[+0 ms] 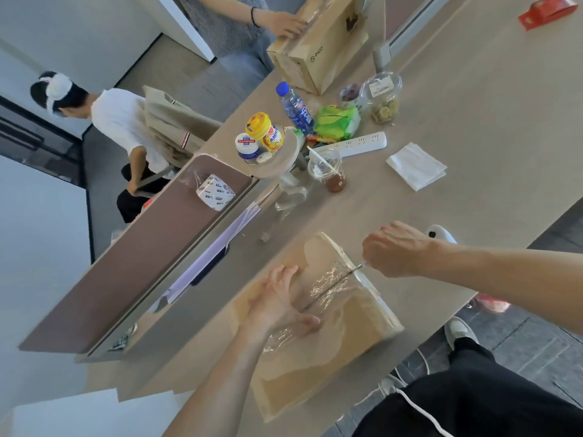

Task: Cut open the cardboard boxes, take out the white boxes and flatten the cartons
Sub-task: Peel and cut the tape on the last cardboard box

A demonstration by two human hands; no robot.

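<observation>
A brown cardboard box lies on the grey table in front of me, its top seam covered by shiny clear tape. My left hand presses flat on the box top beside the seam, fingers spread. My right hand grips a thin cutting blade whose tip sits in the taped seam at the box's far end. A second cardboard box stands at the far end of the table under another person's hand.
Bottles, jars, a plastic cup, a snack bag, a white power strip and a white napkin crowd the table's middle. A brown divider runs along the left. A tape roll hangs on it. A seated person is behind it.
</observation>
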